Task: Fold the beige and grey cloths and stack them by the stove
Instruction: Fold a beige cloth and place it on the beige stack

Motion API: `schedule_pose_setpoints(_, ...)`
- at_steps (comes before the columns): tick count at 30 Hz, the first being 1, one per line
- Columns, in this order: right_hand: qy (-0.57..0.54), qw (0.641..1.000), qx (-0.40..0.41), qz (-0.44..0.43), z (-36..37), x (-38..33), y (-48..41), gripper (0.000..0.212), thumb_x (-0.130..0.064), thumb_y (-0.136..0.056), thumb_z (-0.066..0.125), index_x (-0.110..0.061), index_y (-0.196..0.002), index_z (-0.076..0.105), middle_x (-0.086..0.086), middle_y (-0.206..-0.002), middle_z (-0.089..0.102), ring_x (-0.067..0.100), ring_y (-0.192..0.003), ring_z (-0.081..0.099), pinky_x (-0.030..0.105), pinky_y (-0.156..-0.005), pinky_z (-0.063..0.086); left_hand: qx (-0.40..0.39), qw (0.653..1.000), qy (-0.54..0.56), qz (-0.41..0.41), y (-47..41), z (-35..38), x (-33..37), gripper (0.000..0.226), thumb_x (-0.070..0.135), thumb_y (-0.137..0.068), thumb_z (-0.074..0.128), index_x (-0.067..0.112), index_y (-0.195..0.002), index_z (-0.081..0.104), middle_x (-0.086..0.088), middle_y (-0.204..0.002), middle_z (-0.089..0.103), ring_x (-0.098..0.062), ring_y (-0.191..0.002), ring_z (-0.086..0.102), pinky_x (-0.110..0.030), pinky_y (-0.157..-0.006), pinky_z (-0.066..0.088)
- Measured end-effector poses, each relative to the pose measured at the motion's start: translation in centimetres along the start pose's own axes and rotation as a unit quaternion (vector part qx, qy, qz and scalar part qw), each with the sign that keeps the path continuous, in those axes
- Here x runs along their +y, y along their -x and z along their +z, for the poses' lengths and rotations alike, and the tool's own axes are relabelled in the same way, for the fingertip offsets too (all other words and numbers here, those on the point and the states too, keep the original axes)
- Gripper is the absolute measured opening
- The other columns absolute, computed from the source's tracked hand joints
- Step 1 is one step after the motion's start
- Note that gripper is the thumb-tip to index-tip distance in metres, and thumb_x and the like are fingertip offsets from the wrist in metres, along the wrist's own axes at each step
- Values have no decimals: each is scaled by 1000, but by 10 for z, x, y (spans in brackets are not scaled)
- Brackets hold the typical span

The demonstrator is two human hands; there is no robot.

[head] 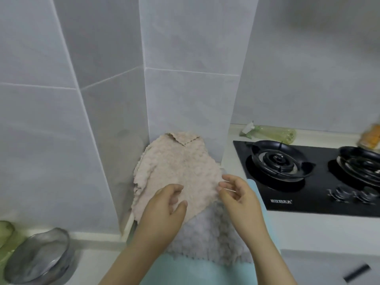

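Note:
A beige cloth [178,169] lies spread on the counter in the wall corner, left of the stove [308,177]; its far corner is turned over. Under its near edge lies a grey cloth [205,235], which rests on a light blue cloth [197,272]. My left hand [164,206] hovers over the near edge of the beige cloth with loosely curled fingers, holding nothing that I can see. My right hand [236,194] is at the beige cloth's right edge, fingers relaxed and slightly bent; whether they touch the cloth is unclear.
A clear glass bowl [39,258] stands at the lower left beside green glassware [6,231]. A green spray bottle [271,133] lies behind the black two-burner stove. An orange packet [370,138] sits at the far right. Tiled walls [102,99] close off the corner.

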State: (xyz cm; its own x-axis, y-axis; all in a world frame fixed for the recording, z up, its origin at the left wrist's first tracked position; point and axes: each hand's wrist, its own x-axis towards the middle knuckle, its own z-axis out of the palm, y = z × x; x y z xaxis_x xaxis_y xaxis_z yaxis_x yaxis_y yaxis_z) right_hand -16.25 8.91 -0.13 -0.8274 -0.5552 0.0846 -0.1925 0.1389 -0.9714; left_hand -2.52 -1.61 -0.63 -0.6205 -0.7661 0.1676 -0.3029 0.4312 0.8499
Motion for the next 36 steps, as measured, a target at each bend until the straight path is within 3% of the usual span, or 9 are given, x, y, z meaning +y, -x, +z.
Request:
schedule_pose_setpoints(4, 11, 999, 17, -38, 8, 23, -10, 30, -7, -87, 64, -22, -113, 62, -3, -103, 66, 8, -88, 65, 31, -86, 55, -3, 999, 4, 34, 0, 18, -29, 33, 18, -88, 60, 28, -119, 56, 12, -120, 56, 0, -108, 53, -21, -94, 45)
schedule_pose_setpoints(8, 17, 995, 36, -95, 7, 21, -21, 34, -7, -87, 63, -23, -117, 60, -7, -106, 64, 5, -92, 63, 24, -79, 54, 7, 996, -24, 82, -6, 30, -47, 40, 24, -84, 64, 26, -123, 54, 12, -119, 55, -4, -110, 52, -23, -99, 42)
schedule_pose_setpoints(11, 12, 989, 57, -139, 6, 14, -22, 33, -8, -87, 63, -24, -116, 60, -7, -107, 64, 5, -95, 63, 22, -79, 53, 9, 990, -78, 115, -11, 37, -52, 51, 33, -81, 67, 27, -129, 50, 12, -122, 51, -5, -112, 48, -18, -96, 37)
schedule_pose_setpoints(14, 37, 982, 50, -179, 6, 13, -17, 28, -10, -87, 64, -26, -109, 61, -7, -108, 65, 3, -96, 62, 15, -72, 53, 3, 979, -146, 140, -14, 39, -53, 62, 39, -74, 69, 27, -130, 46, 6, -122, 47, -13, -114, 45, -23, -96, 37)
schedule_pose_setpoints(19, 77, 976, 55, -196, -3, 5, -17, 24, -11, -86, 66, -23, -107, 65, -7, -105, 67, 4, -97, 63, 30, -90, 53, 19, 967, -194, 166, -21, 31, -53, 51, 29, -73, 68, 24, -121, 51, 4, -114, 44, -16, -107, 48, -22, -88, 40)
schedule_pose_setpoints(23, 105, 972, 43, -204, -9, 3, -21, 22, -13, -86, 68, -21, -106, 66, -7, -102, 67, 3, -93, 63, 15, -77, 48, -1, 955, -231, 188, -23, 33, -56, 51, 39, -72, 68, 25, -117, 51, 4, -112, 42, -16, -106, 45, -24, -88, 40)
schedule_pose_setpoints(26, 126, 969, 32, -210, -8, 0, -25, 23, -14, -86, 68, -22, -108, 67, -10, -101, 67, 3, -94, 63, 13, -75, 47, 10, 951, -237, 196, -28, 35, -57, 46, 39, -73, 67, 25, -113, 52, 5, -110, 43, -16, -104, 45, -24, -85, 40)
schedule_pose_setpoints(32, 197, 956, -44, -215, -12, -4, -22, 30, -13, -80, 73, -29, -104, 66, -14, -100, 67, 1, -96, 62, 22, -86, 51, 58, 954, -201, 214, -33, 29, -56, 7, 23, -80, 54, 20, -81, 61, 3, -87, 54, -15, -83, 52, -29, -69, 42)
schedule_pose_setpoints(36, 273, 935, -107, -197, -4, -3, -20, 35, -17, -75, 76, -33, -105, 67, -18, -106, 66, -4, -104, 57, 21, -88, 48, 96, 952, -160, 242, -33, 17, -45, 20, 23, -84, 55, 11, -70, 58, 0, -70, 59, -15, -70, 51, -32, -62, 40)
